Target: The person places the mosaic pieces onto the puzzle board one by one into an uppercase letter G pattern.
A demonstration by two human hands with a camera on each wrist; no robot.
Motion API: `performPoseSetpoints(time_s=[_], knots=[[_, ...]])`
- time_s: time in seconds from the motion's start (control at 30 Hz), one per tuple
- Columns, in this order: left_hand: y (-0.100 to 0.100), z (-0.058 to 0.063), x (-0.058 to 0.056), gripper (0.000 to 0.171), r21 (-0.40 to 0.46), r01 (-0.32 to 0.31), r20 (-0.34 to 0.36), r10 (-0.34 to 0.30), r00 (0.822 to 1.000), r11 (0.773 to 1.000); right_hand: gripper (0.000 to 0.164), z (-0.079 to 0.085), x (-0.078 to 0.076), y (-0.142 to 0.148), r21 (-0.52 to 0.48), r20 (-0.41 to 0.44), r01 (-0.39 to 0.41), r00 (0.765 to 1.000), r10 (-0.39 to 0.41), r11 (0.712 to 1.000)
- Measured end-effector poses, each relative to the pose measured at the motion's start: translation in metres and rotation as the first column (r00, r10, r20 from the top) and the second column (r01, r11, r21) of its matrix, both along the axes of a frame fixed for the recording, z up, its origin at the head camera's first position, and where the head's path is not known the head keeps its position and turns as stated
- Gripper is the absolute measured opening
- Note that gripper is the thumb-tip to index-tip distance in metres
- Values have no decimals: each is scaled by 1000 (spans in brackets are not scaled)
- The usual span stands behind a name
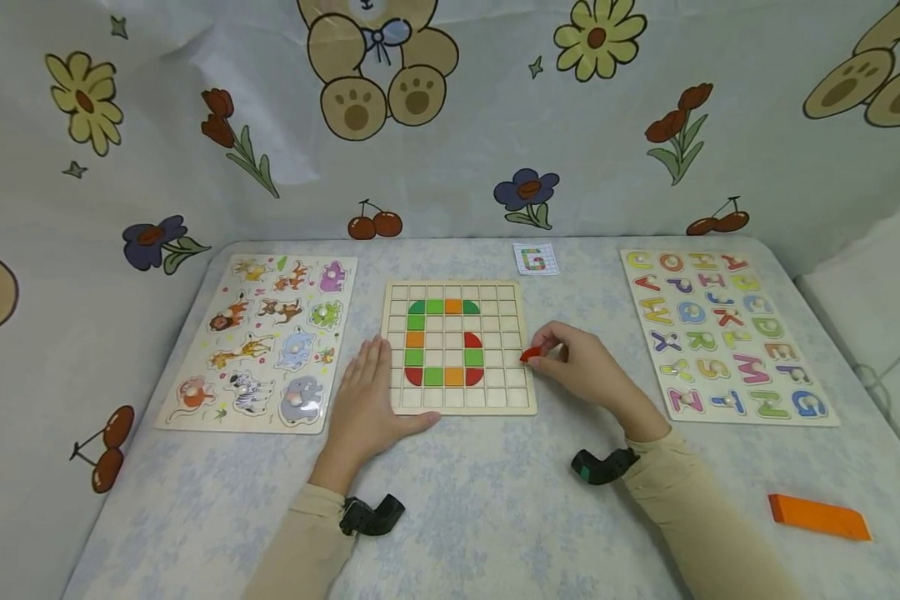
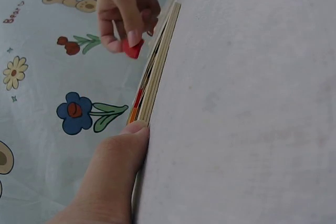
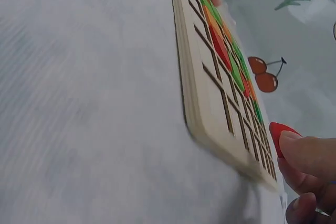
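A wooden grid board (image 1: 501, 357) lies flat on the table, with green, orange and red tiles set in its cells in the outline of a letter G. My left hand (image 1: 363, 408) rests at the board's lower left corner, fingers straight along the left side and thumb along the near edge. Just off the board's right edge, my right hand (image 1: 581, 367) pinches a small red tile (image 1: 530, 354) between thumb and fingers. In the right wrist view the red tile (image 3: 282, 135) shows a curved side. Above the board lies a small pattern card (image 1: 536, 259) with a coloured G.
To the left is an animal puzzle board (image 1: 266, 346); on the right, a letter puzzle board (image 1: 727, 337). An orange block (image 1: 820, 517) lies near the front right. Behind the table hangs a patterned cloth (image 1: 450, 183). Each wrist wears a black device.
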State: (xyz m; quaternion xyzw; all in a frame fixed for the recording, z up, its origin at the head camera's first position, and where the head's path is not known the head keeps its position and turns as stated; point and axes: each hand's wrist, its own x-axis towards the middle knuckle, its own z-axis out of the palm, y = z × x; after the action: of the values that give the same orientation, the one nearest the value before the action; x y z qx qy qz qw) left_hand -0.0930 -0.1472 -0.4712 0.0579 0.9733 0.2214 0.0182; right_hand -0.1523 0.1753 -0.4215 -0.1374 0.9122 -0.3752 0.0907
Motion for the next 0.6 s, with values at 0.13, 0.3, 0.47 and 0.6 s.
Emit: performPoseSetpoints(time_s=[0.13, 0.3, 0.47, 0.6], knots=[[0, 0, 0, 135, 4, 1, 1, -1, 1000, 1000, 17, -2, -10, -34, -45, 10, -11, 1000, 12, 999], [0, 0, 0, 134, 2, -1, 4, 1, 1000, 1000, 14, -5, -20, -70, -59, 8, -38, 999, 38, 998], [0, 0, 0, 135, -3, 2, 3, -2, 1000, 1000, 12, -9, -27, -93, -13, -42, -47, 998, 47, 999], [-1, -1, 0, 135, 0, 2, 5, -2, 1000, 1000, 10, -12, -30, -102, 37, -61, -51, 997, 53, 998]])
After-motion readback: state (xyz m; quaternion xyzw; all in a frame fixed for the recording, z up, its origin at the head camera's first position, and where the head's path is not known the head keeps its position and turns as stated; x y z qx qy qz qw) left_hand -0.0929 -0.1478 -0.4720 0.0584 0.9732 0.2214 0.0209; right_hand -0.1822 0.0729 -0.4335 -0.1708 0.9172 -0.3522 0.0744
